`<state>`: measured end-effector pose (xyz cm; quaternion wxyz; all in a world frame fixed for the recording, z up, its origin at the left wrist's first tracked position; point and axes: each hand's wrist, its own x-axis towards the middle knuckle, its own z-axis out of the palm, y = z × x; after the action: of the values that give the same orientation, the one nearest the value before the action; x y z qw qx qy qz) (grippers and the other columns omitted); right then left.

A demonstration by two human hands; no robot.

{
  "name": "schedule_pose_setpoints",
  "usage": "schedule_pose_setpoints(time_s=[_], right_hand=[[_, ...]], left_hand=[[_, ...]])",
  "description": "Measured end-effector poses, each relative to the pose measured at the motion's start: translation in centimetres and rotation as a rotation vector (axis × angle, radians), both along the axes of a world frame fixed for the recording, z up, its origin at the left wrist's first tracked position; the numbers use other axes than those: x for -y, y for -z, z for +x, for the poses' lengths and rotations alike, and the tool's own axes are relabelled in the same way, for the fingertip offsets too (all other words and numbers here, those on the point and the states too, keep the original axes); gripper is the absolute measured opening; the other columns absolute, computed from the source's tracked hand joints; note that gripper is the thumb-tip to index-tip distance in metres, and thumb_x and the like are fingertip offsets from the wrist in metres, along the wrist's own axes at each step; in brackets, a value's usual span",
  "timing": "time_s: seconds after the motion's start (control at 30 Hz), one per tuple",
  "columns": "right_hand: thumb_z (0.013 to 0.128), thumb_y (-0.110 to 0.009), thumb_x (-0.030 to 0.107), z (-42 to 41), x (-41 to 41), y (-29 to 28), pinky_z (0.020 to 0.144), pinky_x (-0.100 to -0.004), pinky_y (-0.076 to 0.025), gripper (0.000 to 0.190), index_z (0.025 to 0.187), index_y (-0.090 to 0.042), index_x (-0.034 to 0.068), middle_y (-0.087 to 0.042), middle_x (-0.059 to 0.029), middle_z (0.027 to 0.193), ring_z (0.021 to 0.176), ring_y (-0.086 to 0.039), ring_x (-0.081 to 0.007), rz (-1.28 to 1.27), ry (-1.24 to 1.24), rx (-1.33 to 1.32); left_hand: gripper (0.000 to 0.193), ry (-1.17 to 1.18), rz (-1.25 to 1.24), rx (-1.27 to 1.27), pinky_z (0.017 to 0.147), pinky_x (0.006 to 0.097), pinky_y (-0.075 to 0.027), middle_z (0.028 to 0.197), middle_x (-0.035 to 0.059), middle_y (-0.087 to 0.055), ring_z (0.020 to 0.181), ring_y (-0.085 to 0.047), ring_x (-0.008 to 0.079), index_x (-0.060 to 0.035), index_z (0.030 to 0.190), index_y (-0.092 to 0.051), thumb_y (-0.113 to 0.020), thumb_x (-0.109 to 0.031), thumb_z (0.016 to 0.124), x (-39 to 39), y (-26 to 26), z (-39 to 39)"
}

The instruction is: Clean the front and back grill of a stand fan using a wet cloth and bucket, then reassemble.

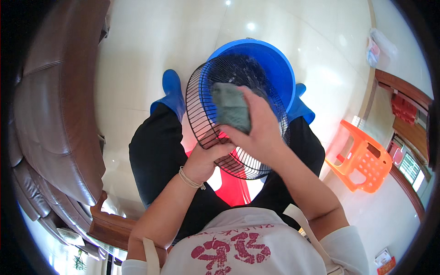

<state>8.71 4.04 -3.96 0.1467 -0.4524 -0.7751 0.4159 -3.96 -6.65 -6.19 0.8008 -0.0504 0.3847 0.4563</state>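
Note:
A black wire fan grille [199, 103] is tilted over a blue plastic bucket [279, 62], between my knees. My left hand [206, 158] grips the grille by its near rim. In my right hand [261, 127] is a folded grey-green cloth [231, 106], held above the wires; whether it touches them I cannot tell. Dark water with some foam shows through the wires inside the bucket. Part of the grille's right side is hidden behind my right hand and forearm.
Blue rubber boots [172, 86] stand either side of the bucket on the glossy tiled floor [137, 68]. An orange plastic chair [367, 158] is to the right. A brown leather sofa [65, 113] lines the left. Plastic bags [374, 48] lie at the upper right.

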Motion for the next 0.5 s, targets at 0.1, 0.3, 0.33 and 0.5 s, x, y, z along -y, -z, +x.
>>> schedule_pose_setpoints(time_s=[0.1,0.3,0.33,0.5], right_hand=[[0.071,-0.069,0.028,-1.2,0.4,1.5,0.085,-0.0444,-0.042,0.059,0.120,-0.049,0.003,-0.056,-0.0179,0.104,0.101,-0.053,-0.0347,0.125,-0.017,0.047],[0.072,-0.068,0.033,-1.4,-4.5,8.3,0.074,-0.0473,-0.044,0.050,0.114,-0.055,0.010,-0.059,-0.0148,0.100,0.093,-0.056,-0.0334,0.196,0.142,0.232],[0.074,-0.066,0.035,-0.7,-5.8,9.6,0.074,-0.0482,-0.044,0.047,0.113,-0.056,0.012,-0.059,-0.0133,0.098,0.093,-0.056,-0.0329,0.183,0.175,0.314],[0.079,-0.063,0.042,4.9,-8.9,16.8,0.087,-0.0400,-0.045,0.059,0.127,-0.048,0.011,-0.058,-0.0181,0.113,0.103,-0.057,-0.0334,-0.161,0.234,0.599]], left_hand=[[0.039,-0.034,-0.018,-0.017,0.065,0.0285,-0.054,0.100,0.0059,-0.060,0.079,-0.062,0.0146,-0.0020,0.119,-0.048,-0.055,-0.005,0.080,-0.2,0.3,-0.4],[0.054,-0.046,-0.106,-0.018,0.061,0.0293,-0.052,0.105,0.0103,-0.061,0.072,-0.061,0.0150,-0.0037,0.131,-0.039,-0.056,-0.006,0.080,-0.8,-0.1,-0.5],[0.057,-0.008,-0.110,0.006,0.060,0.0291,-0.052,0.105,0.0117,-0.061,0.067,-0.060,0.0148,-0.0050,0.134,-0.037,-0.056,-0.006,0.080,-0.8,0.0,-0.6],[0.059,-0.065,-0.135,0.042,0.052,0.0263,-0.048,0.106,0.0132,-0.062,0.054,-0.052,0.0122,-0.0074,0.135,-0.035,-0.057,-0.011,0.080,-0.4,1.1,-1.4]])
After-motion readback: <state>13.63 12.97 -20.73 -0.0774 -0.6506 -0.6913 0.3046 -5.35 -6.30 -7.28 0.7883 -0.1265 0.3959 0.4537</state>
